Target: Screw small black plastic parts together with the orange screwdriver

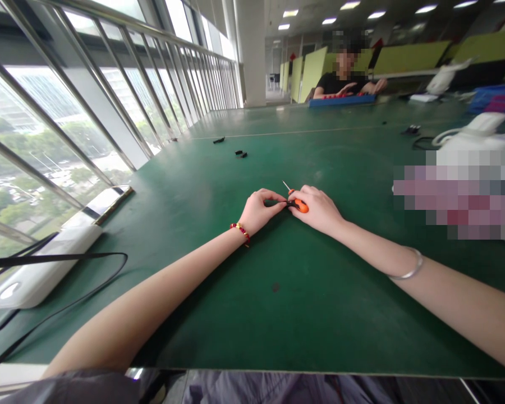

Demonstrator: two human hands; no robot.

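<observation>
The green table [244, 314] fills most of what I see, stretching away from my lap to the far end, with a railing [109, 84] of slanted metal bars and the window along its left side. At the far end a co-worker in a black top [334, 84] sits with both hands over a blue tray [342, 101]. On the left edge near me lies a long white box [37, 269] with a black cable [67, 258] looped across it and over the table. On the right side sits a white bundle [475, 132] with a white cord beside it. My two forearms reach in from below and meet in the middle of the table. My left hand [258, 210], with a red bead bracelet [240, 229] at the wrist, has its fingers curled and pinches a small black part [278, 203] between thumb and fingertips, resting on the table. My right hand [317, 209], a thin silver bangle [408, 268] further up that arm, is closed around a small screwdriver [297, 201] with an orange handle, its thin metal tip pointing up and away to the left. The two hands touch or nearly touch at the black part. Further off, a few small black pieces [239, 152] lie scattered on the table, and a dark speck [275, 287] sits between my arms.
</observation>
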